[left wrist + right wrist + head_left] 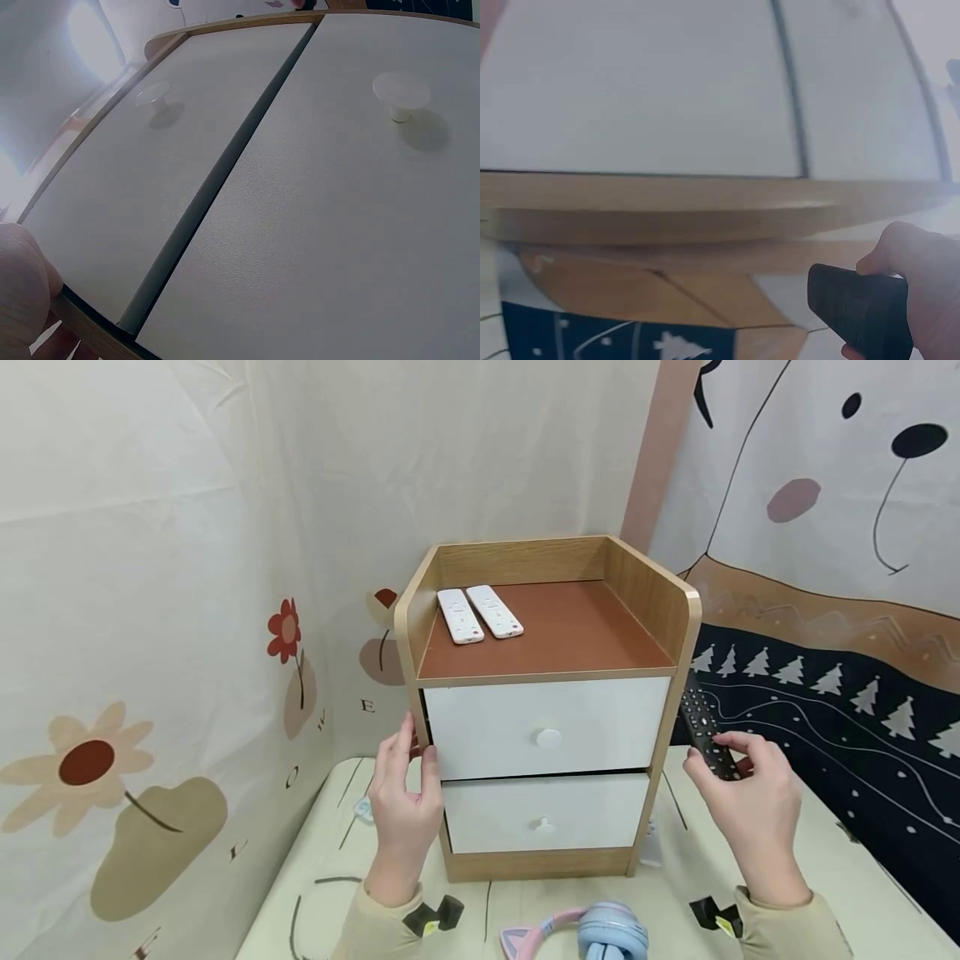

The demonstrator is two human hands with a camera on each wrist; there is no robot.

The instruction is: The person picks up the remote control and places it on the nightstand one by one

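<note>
Right hand (761,818) pinches black remote (703,722), cabinet (510,743) just left of that hand. Left hand (405,802), thumb and fingers spread, touches cabinet's side edge.

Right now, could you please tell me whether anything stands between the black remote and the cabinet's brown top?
Yes, the cabinet's raised right wall: the right hand holds the black remote outside it. The white remotes lie left on the brown top, off that path.

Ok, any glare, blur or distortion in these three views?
Head: evenly lit, black remote reasonably crisp; left wrist: bright glare along the left, cabinet edges look bowed; right wrist: hazy, soft, washed out toward the right, black remote lacking detail.
</note>
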